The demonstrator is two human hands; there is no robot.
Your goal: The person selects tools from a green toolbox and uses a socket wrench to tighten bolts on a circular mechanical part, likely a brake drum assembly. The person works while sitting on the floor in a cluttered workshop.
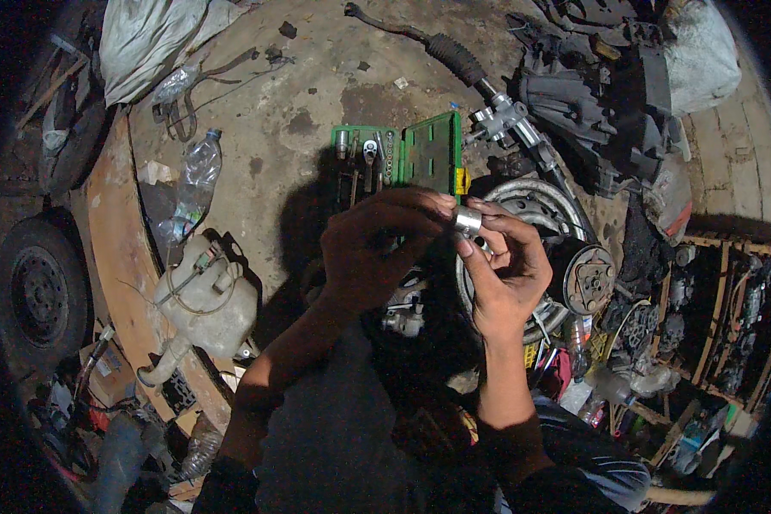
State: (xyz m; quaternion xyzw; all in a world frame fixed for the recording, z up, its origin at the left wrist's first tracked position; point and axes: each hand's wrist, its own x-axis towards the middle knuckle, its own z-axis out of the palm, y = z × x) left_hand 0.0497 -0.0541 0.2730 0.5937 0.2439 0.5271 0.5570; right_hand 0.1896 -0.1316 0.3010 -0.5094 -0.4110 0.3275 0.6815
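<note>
A short, shiny metal cylinder, which looks like a socket [468, 221], is held up at the middle of the view. My right hand [512, 274] pinches it between thumb and fingers. From the left, my left hand [364, 248] reaches across in shadow, its fingertips closed at the cylinder's left end. Just beyond my hands lies an open green tool case [433, 154] with sockets and a ratchet [369, 152] in it. Beneath the hands, a metal part [403, 315] is partly hidden in shadow.
To the right are a metal wheel rim [522, 195], a round pulley-like part [589, 281] and a steering rack [514, 124]. On the left sit a plastic bottle [199, 176], a whitish plastic tank [210, 300], a wooden board [116, 223] and a tyre [38, 291].
</note>
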